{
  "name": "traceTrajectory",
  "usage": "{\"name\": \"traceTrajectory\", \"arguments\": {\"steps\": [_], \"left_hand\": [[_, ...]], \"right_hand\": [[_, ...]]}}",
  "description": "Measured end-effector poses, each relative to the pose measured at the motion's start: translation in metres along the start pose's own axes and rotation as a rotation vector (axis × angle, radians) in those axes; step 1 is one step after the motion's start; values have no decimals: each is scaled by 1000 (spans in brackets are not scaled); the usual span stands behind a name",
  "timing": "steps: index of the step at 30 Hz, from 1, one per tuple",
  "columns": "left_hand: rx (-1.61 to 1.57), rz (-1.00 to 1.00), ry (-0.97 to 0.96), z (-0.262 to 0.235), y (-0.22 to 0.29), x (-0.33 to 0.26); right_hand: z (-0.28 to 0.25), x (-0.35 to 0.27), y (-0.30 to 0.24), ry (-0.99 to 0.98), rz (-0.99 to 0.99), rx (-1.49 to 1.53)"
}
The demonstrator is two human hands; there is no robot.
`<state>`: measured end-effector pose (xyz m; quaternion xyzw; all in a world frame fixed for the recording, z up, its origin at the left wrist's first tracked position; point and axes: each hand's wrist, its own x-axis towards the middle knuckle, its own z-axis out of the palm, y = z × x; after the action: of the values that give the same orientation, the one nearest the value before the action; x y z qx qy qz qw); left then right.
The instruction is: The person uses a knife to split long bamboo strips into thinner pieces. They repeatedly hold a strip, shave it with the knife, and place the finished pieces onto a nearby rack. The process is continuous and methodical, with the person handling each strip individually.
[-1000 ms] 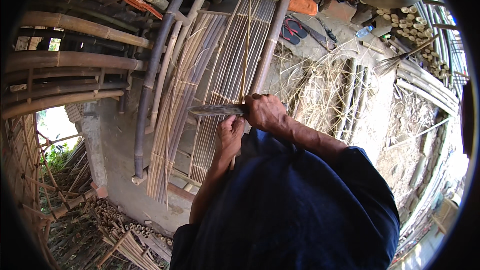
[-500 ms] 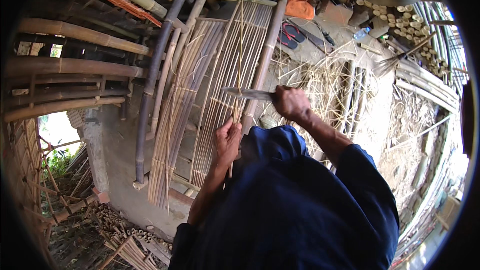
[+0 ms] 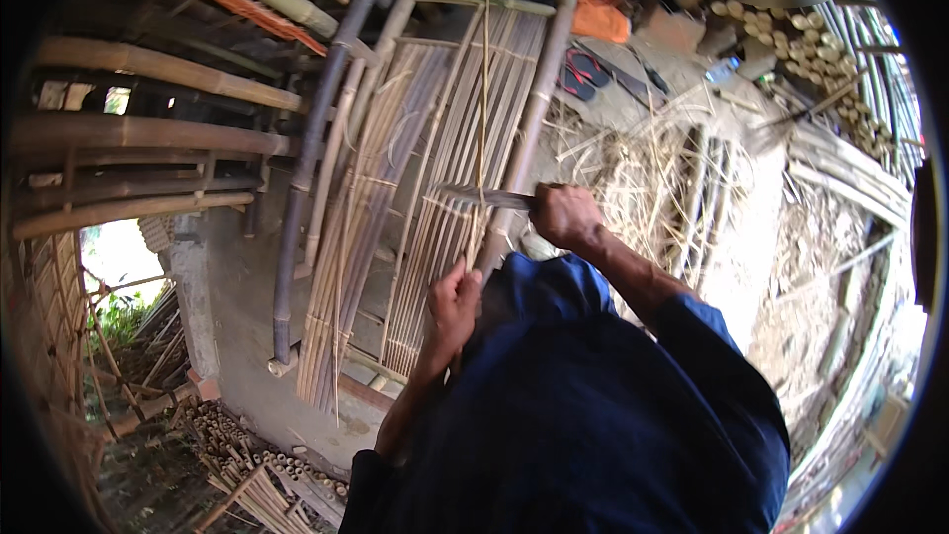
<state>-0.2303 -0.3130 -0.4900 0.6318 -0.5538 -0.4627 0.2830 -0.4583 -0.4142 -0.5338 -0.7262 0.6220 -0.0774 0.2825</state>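
Note:
My right hand (image 3: pixel 567 217) is closed round the handle of a knife (image 3: pixel 506 199), whose blade points left and lies across a long, thin bamboo strip (image 3: pixel 483 99). The blade meets the strip a short way beyond my left hand (image 3: pixel 456 303). That hand pinches the near part of the strip, which looks split into narrow pieces between blade and fingers. Beneath the work lies a slatted bamboo panel (image 3: pixel 504 59). The strip runs away from me, over the panel, toward the top of the picture.
Left of the panel lies a bundle of bamboo strips (image 3: pixel 341 277) beside a dark bamboo pole (image 3: pixel 290 267). Pale shavings (image 3: pixel 633 178) litter the ground at right. Flip-flops (image 3: pixel 585 73), an orange cloth (image 3: pixel 601 15) and a plastic bottle (image 3: pixel 723 68) lie farther off. Cut bamboo is stacked at far right.
Knife and right hand have shifted slightly nearer me, and my left hand sits a little lower and to the right. The whole view has also moved slightly.

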Motion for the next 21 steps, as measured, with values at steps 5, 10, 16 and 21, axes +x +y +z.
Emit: {"name": "traceTrajectory", "arguments": {"steps": [5,10,16,21], "left_hand": [[36,114,80,20,-20,13],[87,39,-13,10,1,10],[-11,-9,-16,11,-8,9],[-122,-44,53,3,-4,13]], "right_hand": [[5,-13,-48,-35,-225,98],[3,-8,-34,-75,-223,26],[12,-17,-24,91,-226,-20],[6,6,-30,17,-208,15]]}}
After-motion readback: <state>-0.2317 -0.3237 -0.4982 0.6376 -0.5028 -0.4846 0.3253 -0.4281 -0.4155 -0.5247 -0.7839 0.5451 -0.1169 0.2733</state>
